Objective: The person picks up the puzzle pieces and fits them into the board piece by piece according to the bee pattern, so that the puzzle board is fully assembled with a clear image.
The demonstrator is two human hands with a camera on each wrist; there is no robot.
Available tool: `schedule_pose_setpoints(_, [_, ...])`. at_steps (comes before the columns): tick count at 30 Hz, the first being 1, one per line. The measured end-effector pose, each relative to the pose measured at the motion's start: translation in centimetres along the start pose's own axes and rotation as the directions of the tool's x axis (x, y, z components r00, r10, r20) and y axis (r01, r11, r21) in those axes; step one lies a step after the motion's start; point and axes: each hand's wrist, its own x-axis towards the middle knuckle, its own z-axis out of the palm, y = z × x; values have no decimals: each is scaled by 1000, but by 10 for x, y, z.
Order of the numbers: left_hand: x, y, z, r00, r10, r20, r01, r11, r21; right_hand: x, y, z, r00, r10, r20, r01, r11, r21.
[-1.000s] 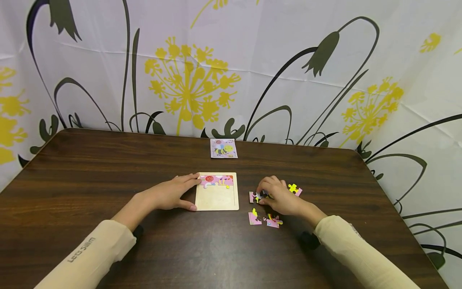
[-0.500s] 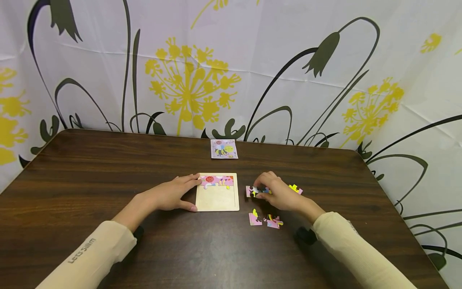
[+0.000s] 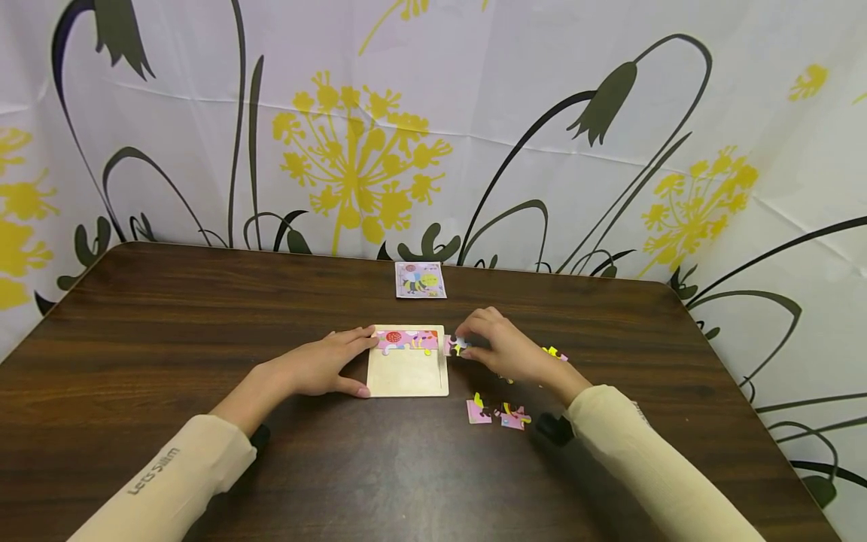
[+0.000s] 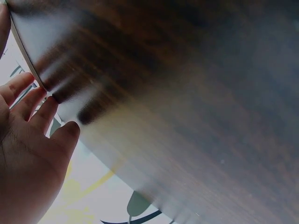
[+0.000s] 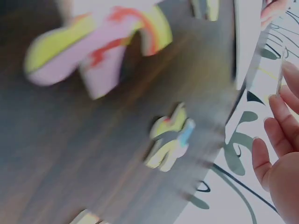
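A light wooden puzzle tray (image 3: 406, 376) lies on the table, a row of pink pieces (image 3: 413, 339) set along its far side. My left hand (image 3: 318, 364) rests at the tray's left edge, fingers extended over the far corner and thumb at the near one. Between thumb and fingers, my right hand (image 3: 506, 348) pinches a pink, white and yellow jigsaw piece (image 3: 452, 345) right by the tray's right rim. Edge-on, that held piece (image 5: 281, 74) shows as a thin strip in the right wrist view. The left wrist view shows the left hand (image 4: 32, 149) but no tray.
Loose jigsaw pieces lie right of the tray: a pink and yellow one (image 3: 479, 411), another pink one (image 3: 515, 418), and a yellow one (image 3: 554, 352) partly behind the right hand. A bee picture card (image 3: 420, 280) lies near the table's back edge, before a flowered cloth (image 3: 515, 60).
My right hand has lifted the jigsaw piece from among the loose ones and carried it left and away from me to the tray's right rim. The left hand stays in place.
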Motion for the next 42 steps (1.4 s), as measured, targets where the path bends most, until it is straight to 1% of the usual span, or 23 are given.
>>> schedule_pose_setpoints(6, [0,0,1,1000,-1,-2,1,1000,-3,13,-8,2,1000,22,2,-22,999,40])
schedule_pose_setpoints(14, [-1,1,0,1000,0,-7,0,1000,4,29,-18,10,1000,-7,6,7,999,35])
schedule_pose_setpoints(21, [0,1,0,1000,11,-17,-11,1000,2,40,-27,21,997,28,69,-31,999,35])
schedule_pose_setpoints(27, [-1,0,-1,1000,1,-15,-1,1000,1,46,-32,32,994,28,109,-32,999,38])
schedule_pose_setpoints(31, [-1,0,-1,1000,3,-18,-3,1000,0,50,-35,37,993,26,118,-31,999,42])
schedule_pose_setpoints(35, [-2,1,-1,1000,4,-17,-4,1000,-4,54,-38,41,992,16,127,-20,999,32])
schedule_pose_setpoints(42, [-1,1,-1,1000,6,-21,-6,1000,-5,59,-42,45,991,2,134,0,1000,-16])
